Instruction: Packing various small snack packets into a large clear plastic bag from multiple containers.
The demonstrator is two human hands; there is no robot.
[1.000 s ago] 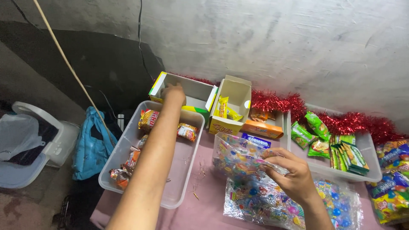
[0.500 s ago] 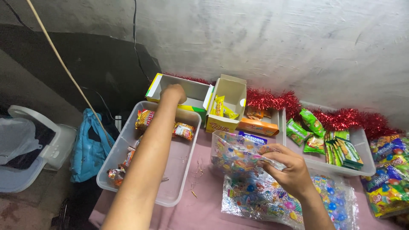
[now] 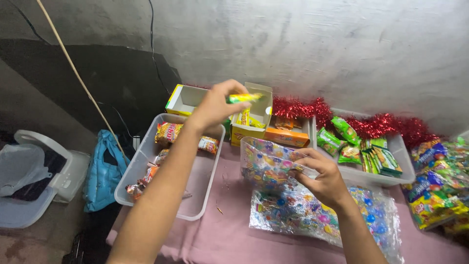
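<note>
Small yellow-green packet [image 3: 244,98] pinched in left hand [image 3: 215,105] fingers above yellow cardboard box [image 3: 251,117], colourful printed bag [image 3: 266,159] gripped by closed right hand [image 3: 325,178] fingers, clear tray [image 3: 195,195] of snacks beside, pink-covered table [image 3: 229,234] beneath.

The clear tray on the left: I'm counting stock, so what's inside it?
The clear tray holds several orange and yellow snack packets along its far end and left side. The left arm reaching over it covers part of the middle.
</note>
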